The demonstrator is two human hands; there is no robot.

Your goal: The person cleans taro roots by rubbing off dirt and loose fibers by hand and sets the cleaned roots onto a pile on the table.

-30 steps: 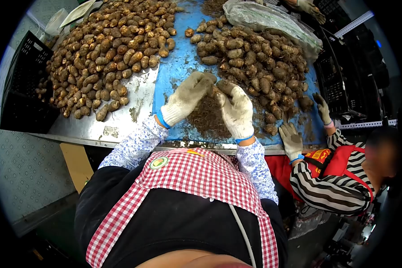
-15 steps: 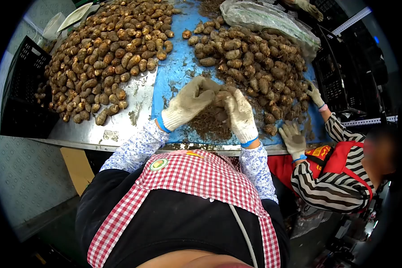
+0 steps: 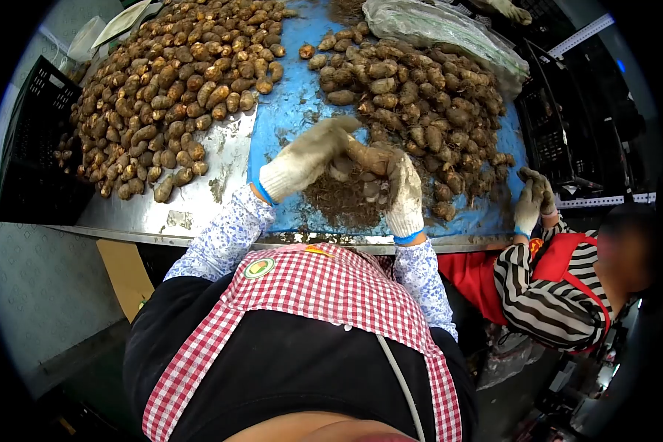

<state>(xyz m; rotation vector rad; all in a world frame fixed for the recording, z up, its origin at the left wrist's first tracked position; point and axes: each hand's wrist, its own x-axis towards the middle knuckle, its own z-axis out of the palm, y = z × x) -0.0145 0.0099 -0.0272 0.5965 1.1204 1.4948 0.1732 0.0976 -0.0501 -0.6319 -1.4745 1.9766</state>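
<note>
Both my hands wear dirty white knit gloves and meet over the blue sheet. A brown taro-like tuber (image 3: 370, 158) lies between them. My left hand (image 3: 313, 155) rests on the tuber's left end, its fingers blurred. My right hand (image 3: 400, 184) is wrapped round the right end. Beneath them is a heap of dark root fibres and soil (image 3: 339, 202). Right of my hands rises a pile of hairy, soil-covered tubers (image 3: 427, 103). Cleaner brown tubers (image 3: 169, 96) form a large pile on the left, over bare metal.
A black crate (image 3: 40, 147) stands at the left edge, more black crates (image 3: 549, 118) at the right. Clear plastic bagging (image 3: 442, 33) lies behind the right pile. A co-worker's gloved hands (image 3: 532, 200) are at the right table edge; another gloved hand (image 3: 510, 10) shows at the top.
The tuber between my hands now shows more, and my right hand's fingers have turned downward. The co-worker's two hands have come together at the right. The gloved hand at the top has moved up.
</note>
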